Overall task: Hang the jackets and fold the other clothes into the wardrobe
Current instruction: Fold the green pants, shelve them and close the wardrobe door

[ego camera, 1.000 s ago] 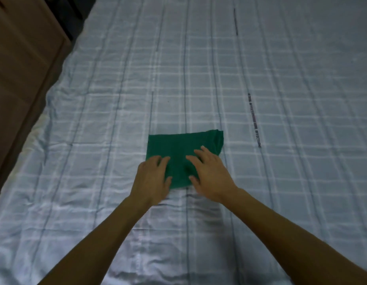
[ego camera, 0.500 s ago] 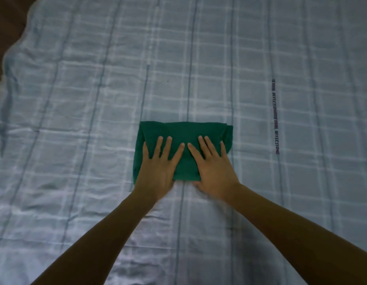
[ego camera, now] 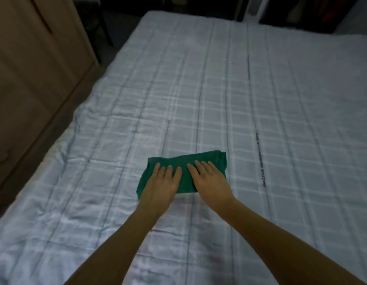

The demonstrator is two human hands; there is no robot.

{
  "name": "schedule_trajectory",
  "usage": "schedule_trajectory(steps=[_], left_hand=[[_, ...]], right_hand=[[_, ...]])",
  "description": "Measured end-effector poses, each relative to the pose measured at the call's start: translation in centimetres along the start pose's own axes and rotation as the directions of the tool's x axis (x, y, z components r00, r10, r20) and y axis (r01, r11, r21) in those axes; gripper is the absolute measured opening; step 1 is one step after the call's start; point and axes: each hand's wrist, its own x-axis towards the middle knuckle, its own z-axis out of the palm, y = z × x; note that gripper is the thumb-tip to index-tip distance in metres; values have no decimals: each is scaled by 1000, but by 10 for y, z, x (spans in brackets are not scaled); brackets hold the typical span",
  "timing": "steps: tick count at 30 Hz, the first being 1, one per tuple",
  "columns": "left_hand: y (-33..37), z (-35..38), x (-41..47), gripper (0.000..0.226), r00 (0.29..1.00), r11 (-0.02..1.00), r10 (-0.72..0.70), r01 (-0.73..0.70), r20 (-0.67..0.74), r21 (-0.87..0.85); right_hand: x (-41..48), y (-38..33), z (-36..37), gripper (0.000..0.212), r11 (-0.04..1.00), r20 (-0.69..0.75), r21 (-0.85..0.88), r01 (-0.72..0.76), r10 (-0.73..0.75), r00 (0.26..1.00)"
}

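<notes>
A small folded green garment lies in the middle of the bed, which has a pale blue checked sheet. My left hand covers its left half and my right hand its right half. Fingers lie on top, side by side; the thumbs are hidden, apparently under the near edge. The garment looks bunched and slightly raised at its far right corner. A brown wooden wardrobe stands along the left side of the bed, its door closed.
A narrow dark gap of floor runs between the wardrobe and the bed's left edge. Dark furniture legs and a white upright stand beyond the far end of the bed. A printed text strip marks the sheet to the right.
Both hands went from pressing flat with spread fingers to closing around the garment, which now looks bunched instead of flat. The view has tilted up, showing the wardrobe and the bed's far end.
</notes>
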Motion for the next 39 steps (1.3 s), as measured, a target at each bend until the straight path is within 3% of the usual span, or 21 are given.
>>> schedule_trajectory(steps=[7,11,17,19,24,28,33,35,37,39], left_hand=[[-69,-163,-71,94,976,989,-113,128,-188,69],[-116,-264,-124,93,949,952,-207,251,-237,175],[-170,-397,-227,71,865,809,-426,495,-265,317],[-182,-429,-265,63,811,745,-504,582,-298,326],[-188,-487,-346,82,653,530,-677,752,-338,391],[-175,-515,-389,78,519,368,-771,835,-367,409],[-146,-538,-452,85,337,151,-883,863,-326,482],[-128,-547,-480,77,259,57,-896,873,-361,485],[-112,-555,-506,67,188,-24,-898,883,-398,470],[-99,-562,-534,72,117,-87,-910,883,-397,461]], right_hand=[[44,-84,-151,70,990,-201,30,140,-131,971],[76,-149,-245,48,972,-365,27,235,-210,907],[116,-263,-368,46,893,-480,-16,449,-401,781],[124,-301,-399,48,849,-499,-32,527,-470,728],[130,-384,-454,41,694,-621,-44,719,-582,524],[124,-429,-481,63,523,-656,-8,852,-646,390],[97,-490,-499,52,278,-752,-9,960,-635,177],[80,-518,-506,41,181,-780,-34,983,-620,87],[59,-543,-517,39,97,-793,-50,994,-608,19],[37,-569,-529,39,25,-810,-55,998,-585,-30]])
